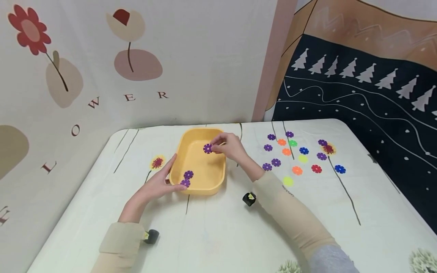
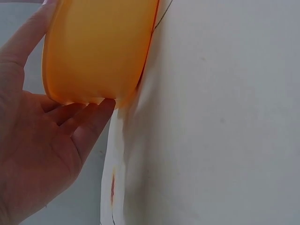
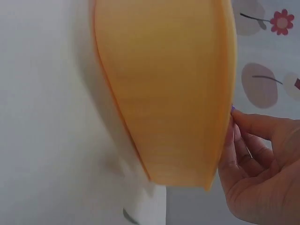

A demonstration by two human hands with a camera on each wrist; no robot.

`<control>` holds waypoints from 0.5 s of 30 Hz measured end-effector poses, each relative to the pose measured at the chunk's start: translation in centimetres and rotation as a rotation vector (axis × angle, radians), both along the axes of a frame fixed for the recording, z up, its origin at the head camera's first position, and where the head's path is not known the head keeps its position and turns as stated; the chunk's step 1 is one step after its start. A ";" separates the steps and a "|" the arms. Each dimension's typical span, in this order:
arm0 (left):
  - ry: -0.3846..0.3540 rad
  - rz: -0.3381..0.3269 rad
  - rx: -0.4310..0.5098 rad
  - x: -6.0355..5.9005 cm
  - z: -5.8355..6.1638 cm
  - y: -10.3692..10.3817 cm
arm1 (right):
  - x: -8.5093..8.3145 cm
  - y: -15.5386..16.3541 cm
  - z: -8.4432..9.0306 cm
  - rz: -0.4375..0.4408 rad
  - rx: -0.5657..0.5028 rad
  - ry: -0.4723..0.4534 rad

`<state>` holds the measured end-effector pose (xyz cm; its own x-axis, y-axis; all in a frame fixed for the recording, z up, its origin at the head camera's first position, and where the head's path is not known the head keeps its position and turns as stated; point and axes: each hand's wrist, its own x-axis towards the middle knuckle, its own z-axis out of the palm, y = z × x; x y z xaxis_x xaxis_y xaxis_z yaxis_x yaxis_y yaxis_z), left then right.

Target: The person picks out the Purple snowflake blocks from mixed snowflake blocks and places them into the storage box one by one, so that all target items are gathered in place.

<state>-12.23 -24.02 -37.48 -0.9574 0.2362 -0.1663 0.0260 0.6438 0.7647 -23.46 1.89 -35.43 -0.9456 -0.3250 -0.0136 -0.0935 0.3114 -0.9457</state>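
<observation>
Left hand (image 1: 155, 185) braces yellow tray (image 1: 218, 178) with straight fingers at its near-left corner, right hand (image 1: 229, 146) pinches 1 purple disc (image 1: 207, 148) above tray interior; best lowered further before releasing, beside 2 discs (image 1: 187, 178) inside.

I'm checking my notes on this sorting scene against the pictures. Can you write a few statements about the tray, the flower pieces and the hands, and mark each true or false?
1. The right hand pinches a purple flower piece over the yellow tray. True.
2. The tray holds orange pieces. False: the two pieces lying in it are purple.
3. The left hand rests against the tray's near left corner. True.
4. The loose pieces lie on the table to the left of the tray. False: they lie to its right.
5. Purple pieces remain among the loose ones on the table. True.
</observation>
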 end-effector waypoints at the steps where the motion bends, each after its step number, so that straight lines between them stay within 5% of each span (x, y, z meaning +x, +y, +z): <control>1: -0.002 0.002 -0.003 0.0 0.0 0.0 | 0.1 -0.4 0.0 0.010 0.001 0.004; 15: -0.018 0.009 -0.005 0.0 -0.3 -0.1 | 0.9 -4.9 -0.8 0.142 0.070 -0.023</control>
<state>-12.23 -24.10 -37.74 -0.9564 0.2263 -0.1847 0.0061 0.6475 0.7620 -22.54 -3.00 -36.26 -0.8894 -0.4528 -0.0624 -0.1196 0.3622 -0.9244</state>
